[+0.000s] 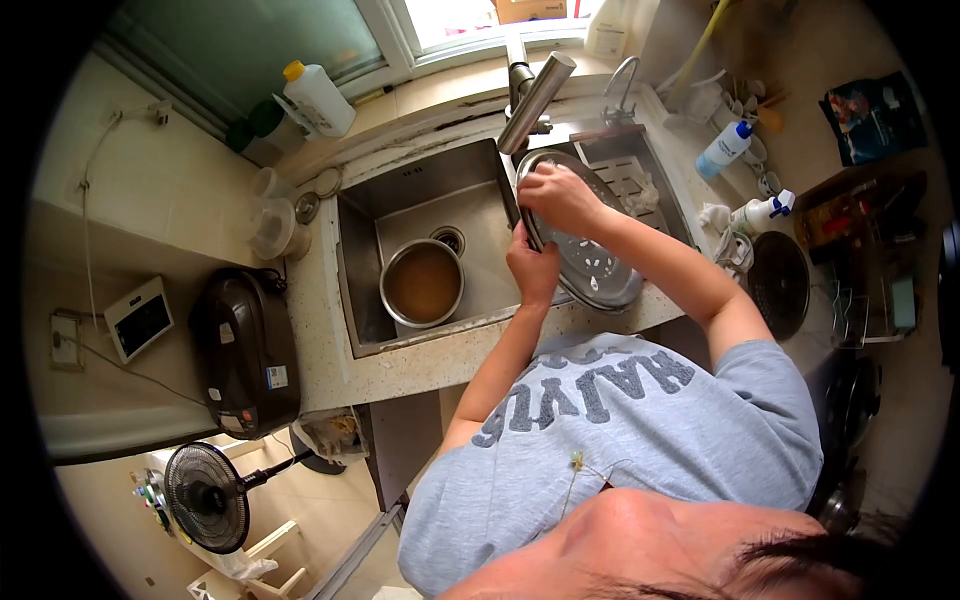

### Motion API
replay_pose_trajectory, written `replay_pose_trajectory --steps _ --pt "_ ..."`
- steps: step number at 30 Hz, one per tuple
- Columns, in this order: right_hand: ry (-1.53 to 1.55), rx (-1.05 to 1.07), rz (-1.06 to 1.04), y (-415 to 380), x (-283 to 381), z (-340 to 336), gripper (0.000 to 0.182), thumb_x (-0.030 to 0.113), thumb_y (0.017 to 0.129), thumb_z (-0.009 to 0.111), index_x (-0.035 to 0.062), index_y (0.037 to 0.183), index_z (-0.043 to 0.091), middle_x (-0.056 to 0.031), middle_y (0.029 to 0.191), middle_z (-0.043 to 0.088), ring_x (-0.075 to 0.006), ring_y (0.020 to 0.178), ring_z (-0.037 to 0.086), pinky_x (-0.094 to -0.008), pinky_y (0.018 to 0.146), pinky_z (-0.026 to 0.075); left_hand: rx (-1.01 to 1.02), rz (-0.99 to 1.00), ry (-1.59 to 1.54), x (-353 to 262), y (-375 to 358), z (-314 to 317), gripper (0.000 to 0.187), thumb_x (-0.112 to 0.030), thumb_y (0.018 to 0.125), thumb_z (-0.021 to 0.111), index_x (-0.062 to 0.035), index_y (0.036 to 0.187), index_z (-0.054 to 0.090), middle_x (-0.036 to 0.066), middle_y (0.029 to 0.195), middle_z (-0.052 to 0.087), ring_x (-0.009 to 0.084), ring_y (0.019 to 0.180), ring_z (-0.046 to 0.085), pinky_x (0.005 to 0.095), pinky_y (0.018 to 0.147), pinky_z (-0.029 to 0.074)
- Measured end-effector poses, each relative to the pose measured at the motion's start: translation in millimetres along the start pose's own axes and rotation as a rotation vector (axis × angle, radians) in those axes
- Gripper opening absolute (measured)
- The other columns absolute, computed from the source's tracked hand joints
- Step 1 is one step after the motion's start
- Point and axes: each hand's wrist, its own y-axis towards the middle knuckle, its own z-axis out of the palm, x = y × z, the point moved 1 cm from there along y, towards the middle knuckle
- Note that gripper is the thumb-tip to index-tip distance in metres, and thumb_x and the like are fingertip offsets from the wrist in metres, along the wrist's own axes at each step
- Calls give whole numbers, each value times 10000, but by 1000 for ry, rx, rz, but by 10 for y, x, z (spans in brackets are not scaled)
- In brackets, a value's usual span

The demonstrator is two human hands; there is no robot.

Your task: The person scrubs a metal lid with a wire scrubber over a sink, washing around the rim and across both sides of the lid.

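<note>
A round grey metal steamer tray (600, 272), with several pale petal-shaped marks or holes, is tilted over the right side of the sink. My left hand (533, 265) grips its near-left rim, thumb against the face. Bent fingers of my right hand (565, 200) press on the upper part of the tray; whatever they may hold is hidden. Just above my hands hangs the metal faucet (538, 100), and I cannot make out running water. In the left basin stands a metal pot (422, 284) of brownish liquid, beside the drain (448, 239).
The sink (385, 215) has a white slotted rack (618, 172) in its right part. Bottles, a spray bottle (762, 212) and a dark round pan or lid (778, 285) crowd the right counter. A dark rice cooker (243, 350) and plastic containers (275, 232) stand left; a fan (207, 497) is below.
</note>
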Motion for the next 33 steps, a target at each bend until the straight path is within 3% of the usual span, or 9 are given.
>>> replay_pose_trajectory --steps 3,7,10,15,19,20,22,28,33 --pt "123 79 -286 -37 29 -77 146 93 673 584 142 809 606 41 896 586 -163 898 525 -311 758 433 -85 144 43 181 29 14 336 22 651 522 37 985 551 57 697 584 87 624 521 243 587 430" --pt "141 -22 -145 109 -167 -114 112 87 674 604 111 783 619 19 865 607 -194 866 532 -335 748 442 32 -12 -197 -27 -1 25 372 27 647 518 33 1018 550 70 730 593 92 665 535 247 630 437" --pt "390 97 -138 3 11 -184 26 101 679 642 112 703 641 15 791 609 -196 808 555 -330 735 451 23 -56 36 -29 42 -16 390 33 652 520 38 1041 545 86 769 605 101 712 549 247 671 443" --pt "393 54 296 229 -247 -113 54 67 632 643 67 686 646 -68 757 583 -251 769 576 -347 705 462 54 10 -245 -49 1 78 381 17 653 521 42 1033 552 95 788 607 114 722 553 240 689 440" --pt "571 212 359 25 68 -124 53 107 625 656 64 654 648 -70 742 544 -247 777 579 -325 702 466 -26 46 -51 19 19 52 367 6 653 522 35 1017 559 99 777 607 129 710 560 250 678 443" --pt "617 191 385 11 38 -90 79 120 644 669 51 674 647 -51 706 566 -195 700 591 -294 642 471 -2 20 -66 32 28 34 361 5 653 521 32 1011 560 100 770 607 138 704 563 260 670 446" --pt "1002 533 856 115 -157 -49 133 160 626 699 55 686 644 -47 679 598 -145 614 575 -288 576 465 31 -6 -77 68 6 25 355 5 652 520 29 1004 561 101 763 606 148 699 567 269 662 448" --pt "1105 356 896 -51 -7 40 187 156 642 690 63 612 531 -16 601 535 -87 547 499 -268 501 429 -79 126 6 59 27 73 325 -5 676 533 24 999 561 108 753 612 155 701 579 291 658 455" --pt "1421 168 1099 127 -247 108 149 130 695 686 57 706 557 -37 651 572 -119 549 552 -278 490 460 14 129 -155 -13 -30 98 321 0 695 544 40 1013 550 128 790 627 158 709 596 290 657 464"
